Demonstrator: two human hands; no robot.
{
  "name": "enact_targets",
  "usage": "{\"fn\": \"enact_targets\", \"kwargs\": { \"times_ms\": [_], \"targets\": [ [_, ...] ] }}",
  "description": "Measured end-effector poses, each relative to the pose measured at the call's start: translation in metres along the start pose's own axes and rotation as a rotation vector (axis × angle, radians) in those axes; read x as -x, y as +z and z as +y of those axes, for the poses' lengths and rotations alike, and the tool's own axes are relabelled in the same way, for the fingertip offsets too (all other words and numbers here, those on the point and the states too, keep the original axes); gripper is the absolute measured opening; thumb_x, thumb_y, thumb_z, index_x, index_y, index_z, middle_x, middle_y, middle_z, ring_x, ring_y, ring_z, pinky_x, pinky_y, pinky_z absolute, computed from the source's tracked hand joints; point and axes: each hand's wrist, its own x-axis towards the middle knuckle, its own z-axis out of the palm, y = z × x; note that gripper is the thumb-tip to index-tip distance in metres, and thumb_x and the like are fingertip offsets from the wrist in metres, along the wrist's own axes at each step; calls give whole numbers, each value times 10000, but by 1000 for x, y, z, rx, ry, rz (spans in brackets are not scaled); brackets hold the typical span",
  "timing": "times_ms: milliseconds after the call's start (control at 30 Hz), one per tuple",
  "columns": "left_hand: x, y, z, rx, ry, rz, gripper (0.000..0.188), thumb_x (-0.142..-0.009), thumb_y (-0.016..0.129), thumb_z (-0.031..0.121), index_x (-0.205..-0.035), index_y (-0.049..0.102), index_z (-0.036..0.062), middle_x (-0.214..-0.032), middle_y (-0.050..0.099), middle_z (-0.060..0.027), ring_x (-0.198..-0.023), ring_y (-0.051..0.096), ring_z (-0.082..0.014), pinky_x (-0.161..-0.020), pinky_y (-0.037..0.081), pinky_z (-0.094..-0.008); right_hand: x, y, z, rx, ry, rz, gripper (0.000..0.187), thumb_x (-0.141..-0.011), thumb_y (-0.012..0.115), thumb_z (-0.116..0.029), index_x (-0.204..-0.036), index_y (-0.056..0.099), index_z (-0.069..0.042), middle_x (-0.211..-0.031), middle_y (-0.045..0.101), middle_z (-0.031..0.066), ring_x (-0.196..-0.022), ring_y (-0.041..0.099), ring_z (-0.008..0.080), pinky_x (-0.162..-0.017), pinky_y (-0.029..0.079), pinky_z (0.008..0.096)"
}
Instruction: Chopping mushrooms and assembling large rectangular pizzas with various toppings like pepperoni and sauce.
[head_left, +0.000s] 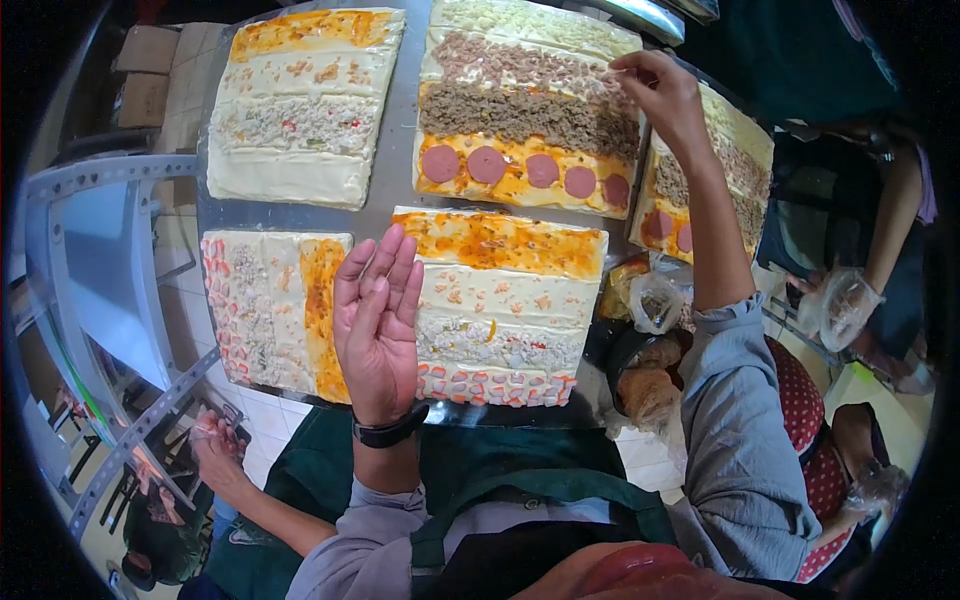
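Observation:
My left hand (380,325) is palm up with its fingers stretched out, above the gap between two near slabs. No food shows plainly in its palm. My right hand (662,95) reaches far out, fingertips pinched over the right end of a pinkish shredded strip (500,62); what they hold, if anything, is too small to make out. That strip lies on a cream-coated slab (530,20), beside a brown minced strip (520,115) and a row of pink sausage slices (487,165). Nearest my left hand is a slab with orange sauce and chopped fillings (500,285).
More topped slabs lie far left (295,180), near left (275,300) and at right (735,140) on a metal table (385,195). Bagged fillings (650,395) crowd its right edge. A metal rack (110,180) stands left. Other people's hands (215,445) are nearby, one in a plastic glove (848,310).

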Motion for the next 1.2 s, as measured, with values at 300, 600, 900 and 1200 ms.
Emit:
{"fn": "enact_targets", "kwargs": {
  "times_ms": [300, 600, 900, 1200],
  "targets": [
    [3, -1, -5, 31, -11, 23, 374, -979, 415, -27, -1352, 417, -7, -1452, 398, -268, -1352, 430, -339, -1136, 385, -431, -1, -8, 15, 120, -81, 6, 166, -850, 669, -97, -1001, 733, -72, -937, 715, 78, -861, 684, 177, -770, 528, 325],
    [6, -3, -12, 85, -23, 2, 365, -980, 419, -21, -1345, 424, -7, -1441, 411, -270, -1342, 443, -337, -1132, 392, -428, -1, -15, 32, -83, 123, 98, 183, -849, 715, -190, -979, 726, -62, -837, 685, 45, -767, 639, 123, -726, 507, 295],
    [8, -1, -12, 76, -7, 0, 365, -982, 411, -21, -1347, 419, -1, -1442, 410, -270, -1343, 444, -334, -1131, 391, -430, 18, -11, 20, 172, -29, -36, 165, -860, 689, -140, -990, 716, -42, -838, 637, 38, -750, 626, 142, -702, 503, 315],
    [13, 11, -14, -32, -20, -44, 388, -981, 424, -18, -1364, 389, 31, -1490, 351, -249, -1384, 384, -338, -1142, 362, -442, 5, -6, 19, -192, -93, 104, 179, -856, 646, -21, -991, 745, -83, -925, 689, 54, -773, 667, 168, -735, 538, 287]
  ]
}}
